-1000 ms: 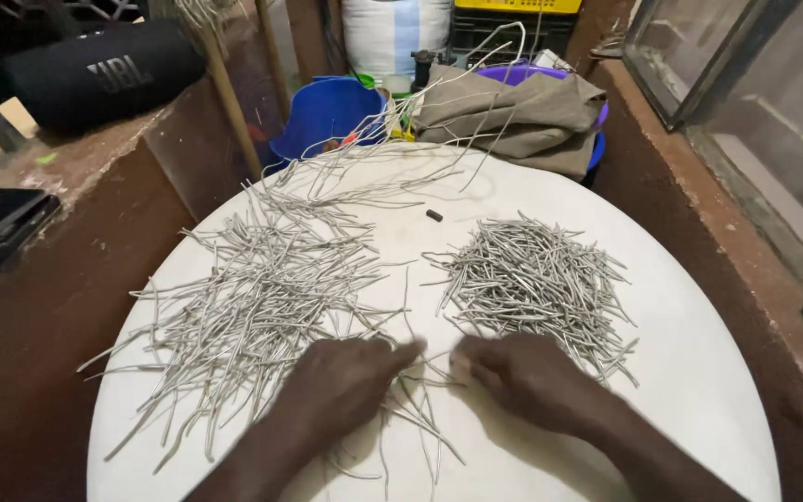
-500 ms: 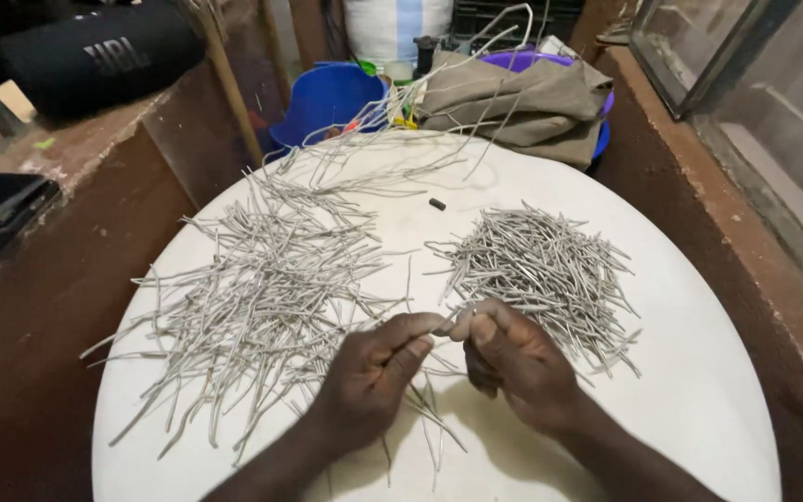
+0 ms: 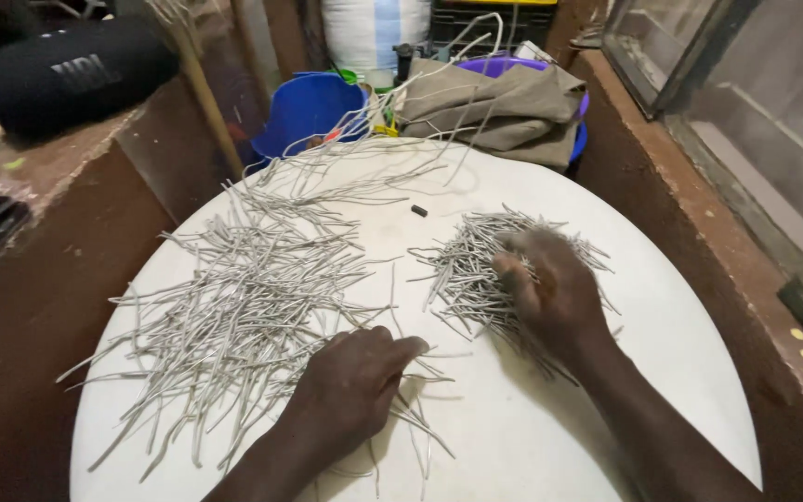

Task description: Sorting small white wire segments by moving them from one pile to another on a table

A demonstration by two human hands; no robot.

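Your round white counter [image 3: 606,409] carries two heaps — long grey wire strands [image 3: 234,307] under your left hand [image 3: 350,390], fingers curled on them, and short cut pieces [image 3: 467,270] beneath your right hand [image 3: 550,293], blurred, grip unclear. A careless sweep risks mixing the heaps or sending pieces off the edge.

Both forearms are bare, no sleeves, rings or watch showing.

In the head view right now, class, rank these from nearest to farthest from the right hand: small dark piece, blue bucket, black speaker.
From the right hand:
1. Small dark piece, on the white table, up-left.
2. Blue bucket, behind the table's far edge.
3. Black speaker, far left on the ledge.
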